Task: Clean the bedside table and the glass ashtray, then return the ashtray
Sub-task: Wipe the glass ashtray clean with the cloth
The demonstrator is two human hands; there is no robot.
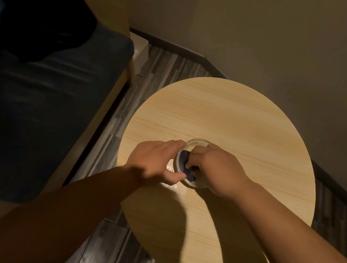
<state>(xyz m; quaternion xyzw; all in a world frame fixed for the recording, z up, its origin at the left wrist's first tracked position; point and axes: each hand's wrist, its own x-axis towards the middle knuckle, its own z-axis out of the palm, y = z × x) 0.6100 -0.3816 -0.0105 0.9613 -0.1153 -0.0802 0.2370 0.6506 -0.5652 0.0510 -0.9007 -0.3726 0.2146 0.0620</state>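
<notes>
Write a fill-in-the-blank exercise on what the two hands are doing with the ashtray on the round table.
1. The left hand steadies the glass ashtray by its ____.
2. The right hand presses a dark blue ____ inside the ashtray.
3. The ashtray rests on a ____ wooden table.
4. Left of the table stands a bed with a dark ____.

Missing words: rim; cloth; round; cover

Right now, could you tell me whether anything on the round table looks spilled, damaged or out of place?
Nothing stands out. The glass ashtray sits upright on the bedside table, steadied by the left hand while the right hand presses a dark blue cloth inside it. No spill or crack shows.
</notes>
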